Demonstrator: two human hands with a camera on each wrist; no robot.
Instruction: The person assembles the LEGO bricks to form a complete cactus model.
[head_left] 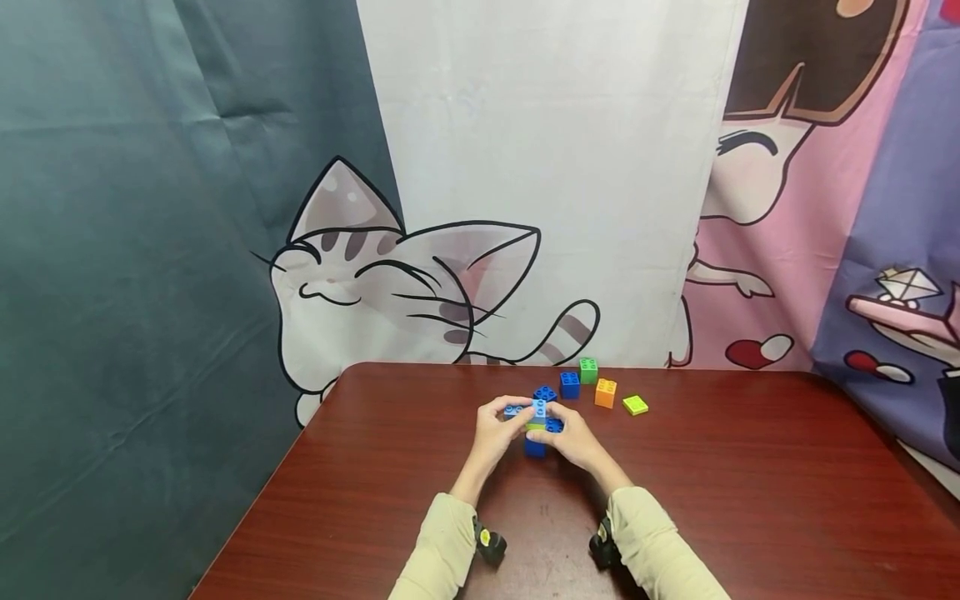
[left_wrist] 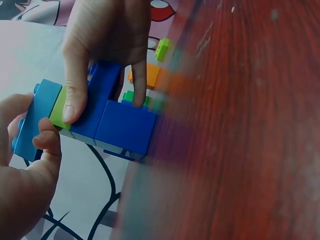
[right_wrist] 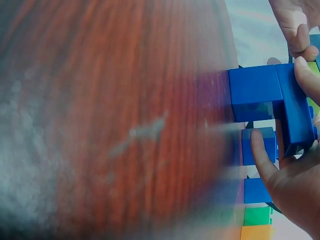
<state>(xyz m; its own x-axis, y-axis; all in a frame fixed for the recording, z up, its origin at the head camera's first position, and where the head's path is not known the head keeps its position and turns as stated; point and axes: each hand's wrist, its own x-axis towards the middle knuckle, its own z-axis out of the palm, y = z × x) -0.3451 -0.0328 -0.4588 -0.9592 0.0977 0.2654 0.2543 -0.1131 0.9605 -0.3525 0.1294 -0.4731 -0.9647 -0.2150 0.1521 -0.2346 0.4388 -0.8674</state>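
A small stack of toy building blocks stands on the table between both hands. At its base is a dark blue block, with a longer dark blue block over it, jutting out to the right. A thin lime block comes above that, topped by a light blue block. The left hand pinches the light blue block between thumb and fingers. With its thumb across the lime block and the long dark blue one, the right hand grips the long block; some of its fingers are hidden behind.
Behind the stack are two more dark blue blocks, one close and one farther back. A green block, an orange block and a flat lime block lie toward the table's far edge. A printed curtain hangs behind.
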